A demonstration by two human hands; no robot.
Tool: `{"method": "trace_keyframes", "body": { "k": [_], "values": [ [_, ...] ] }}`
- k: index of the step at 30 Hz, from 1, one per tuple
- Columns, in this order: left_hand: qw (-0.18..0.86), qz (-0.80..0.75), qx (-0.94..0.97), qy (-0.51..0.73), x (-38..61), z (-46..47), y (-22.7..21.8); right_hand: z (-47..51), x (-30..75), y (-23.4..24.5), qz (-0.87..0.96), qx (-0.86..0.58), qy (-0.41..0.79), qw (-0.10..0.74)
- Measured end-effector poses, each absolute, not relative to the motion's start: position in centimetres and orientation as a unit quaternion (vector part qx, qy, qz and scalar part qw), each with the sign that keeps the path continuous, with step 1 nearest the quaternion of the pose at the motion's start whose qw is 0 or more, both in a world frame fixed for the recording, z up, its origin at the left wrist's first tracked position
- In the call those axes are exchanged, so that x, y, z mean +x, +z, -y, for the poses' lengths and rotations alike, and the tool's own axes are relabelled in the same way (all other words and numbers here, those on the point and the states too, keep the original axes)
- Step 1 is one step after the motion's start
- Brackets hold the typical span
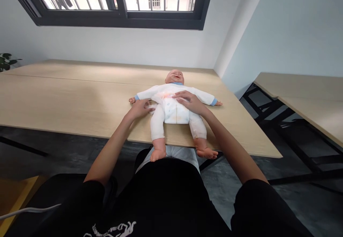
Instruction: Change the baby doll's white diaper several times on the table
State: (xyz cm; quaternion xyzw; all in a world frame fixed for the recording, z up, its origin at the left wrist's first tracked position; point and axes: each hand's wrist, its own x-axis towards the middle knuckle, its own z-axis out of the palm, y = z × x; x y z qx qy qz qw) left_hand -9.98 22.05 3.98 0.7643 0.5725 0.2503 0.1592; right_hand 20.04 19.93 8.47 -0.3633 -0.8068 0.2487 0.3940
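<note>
White cloth with blue cuffs covers a plastic baby doll (171,109) that lies on its back on the long, pale wooden desk (66,101). Its head is out past the fingertips, away from the person. Its bare feet (158,154) stick out over the near edge of the desk, back behind the fingers. The right hand (190,102) lies flat on the doll's tummy, its fingers (180,95) open and spread, holding nothing. The left hand (139,108) touches the doll's side by the hip. Its fingers (147,104) are a bit bent, and I cannot tell if they pinch the cloth or just rest there. I think the doll could slide off the desk, because its legs already hang over the edge and a small pull toward the person would tip it. The soft cloth could also bunch up under a pushing palm.
</note>
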Motion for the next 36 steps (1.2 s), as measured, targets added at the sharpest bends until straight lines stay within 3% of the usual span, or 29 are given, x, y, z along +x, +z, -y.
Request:
{"method": "trace_keyframes", "body": {
  "k": [13,28,36],
  "values": [
    [0.118,-0.582,0.756,0.276,-11.6,-21.3,3.7,-19.9,20.0,8.3,0.807,-0.343,0.242,0.416],
    [0.176,-0.569,0.739,0.315,-11.1,-21.2,3.6,-20.2,20.0,8.0,0.814,-0.345,0.225,0.409],
    [0.164,-0.627,0.720,0.247,-10.7,-21.3,3.8,-19.9,20.0,9.6,0.829,-0.347,0.206,0.388]
  ]
}}
